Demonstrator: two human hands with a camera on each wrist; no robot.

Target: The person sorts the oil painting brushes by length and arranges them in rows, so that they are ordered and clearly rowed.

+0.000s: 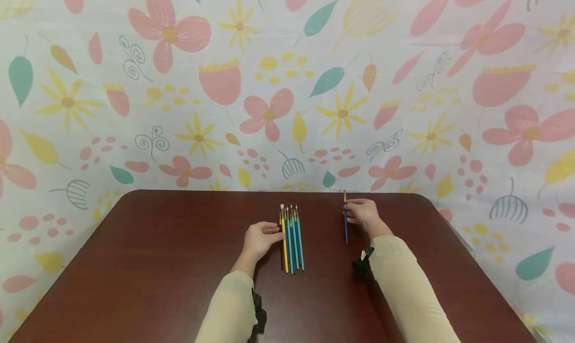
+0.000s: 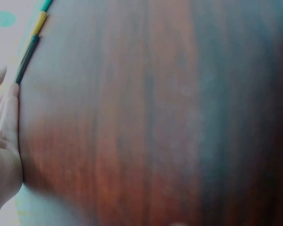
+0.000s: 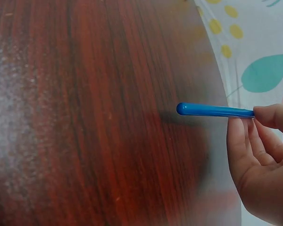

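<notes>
Several paintbrushes lie side by side in a row on the table, bristles pointing to the back. Most have blue handles (image 1: 299, 243); at the left of the row are a yellow paintbrush (image 1: 285, 253) and a black paintbrush (image 1: 282, 258). My left hand (image 1: 262, 240) is at the row's left side, its fairly straight fingers (image 2: 10, 113) right at the black handle. To the right of the row, my right hand (image 1: 363, 213) pinches a blue paintbrush (image 1: 346, 225) between thumb and fingers, bristles to the back. The right wrist view shows its rounded handle end (image 3: 193, 109) pointing away from the hand.
The dark reddish-brown wooden table (image 1: 157, 263) has rounded back corners. Behind it hangs a white cloth (image 1: 269, 153) printed with flowers and leaves. A dark wrist strap (image 1: 259, 313) shows on the left sleeve, another (image 1: 361, 265) by the right sleeve.
</notes>
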